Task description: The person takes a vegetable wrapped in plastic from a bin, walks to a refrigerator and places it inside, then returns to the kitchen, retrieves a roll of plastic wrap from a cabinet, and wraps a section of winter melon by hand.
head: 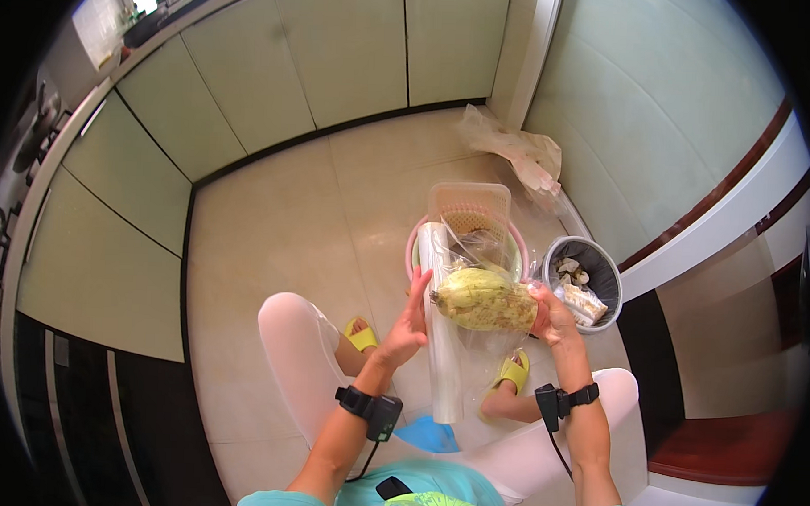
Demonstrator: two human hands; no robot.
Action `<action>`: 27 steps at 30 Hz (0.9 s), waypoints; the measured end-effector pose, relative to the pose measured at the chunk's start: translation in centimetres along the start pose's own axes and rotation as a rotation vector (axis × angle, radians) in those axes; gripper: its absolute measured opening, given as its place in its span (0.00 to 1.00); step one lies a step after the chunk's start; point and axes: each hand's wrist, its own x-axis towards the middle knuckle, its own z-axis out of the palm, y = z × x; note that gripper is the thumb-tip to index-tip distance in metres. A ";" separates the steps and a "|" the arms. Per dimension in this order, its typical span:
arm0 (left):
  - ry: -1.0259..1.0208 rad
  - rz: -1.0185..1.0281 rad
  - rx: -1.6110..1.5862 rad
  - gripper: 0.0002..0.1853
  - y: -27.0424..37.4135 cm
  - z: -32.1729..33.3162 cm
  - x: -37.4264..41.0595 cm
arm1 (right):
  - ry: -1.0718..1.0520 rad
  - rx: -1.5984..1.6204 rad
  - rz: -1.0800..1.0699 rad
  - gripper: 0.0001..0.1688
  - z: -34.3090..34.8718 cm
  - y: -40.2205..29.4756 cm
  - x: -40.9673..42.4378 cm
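A large pale yellow-green gourd-like vegetable (487, 299), blotched with brown, lies sideways in front of me with its stem end to the left. My right hand (551, 316) grips its right end. Clear plastic film (472, 346) hangs around and below the vegetable. Beneath the stem end passes a long roll of clear plastic film (443, 375), pointing from the basin towards my lap. My left hand (406, 326) is beside this roll with fingers spread; whether it touches the roll is unclear.
Behind the vegetable, a perforated plastic basket (470, 196) rests at a pink-rimmed basin (410, 250). A lined waste bin (616, 277) with scraps stands to the right. A crumpled plastic bag (515, 150) lies by the wall; a blue object (429, 434) is between my legs. Cabinets (345, 57) line the back.
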 end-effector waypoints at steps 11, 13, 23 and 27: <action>0.358 0.076 0.687 0.54 4.8 2.7 2.0 | -0.041 0.031 -0.134 0.20 4.9 -1.3 -1.4; 0.496 0.020 0.706 0.53 5.2 3.3 1.8 | -0.044 0.057 -0.177 0.19 5.1 -1.4 -1.4; 0.252 -0.148 0.392 0.60 5.5 4.4 0.1 | -0.079 0.099 -0.183 0.18 6.7 -1.6 -2.0; 0.229 -0.123 0.519 0.62 5.3 3.9 -0.2 | -0.170 0.153 -0.102 0.20 6.2 -1.1 -1.6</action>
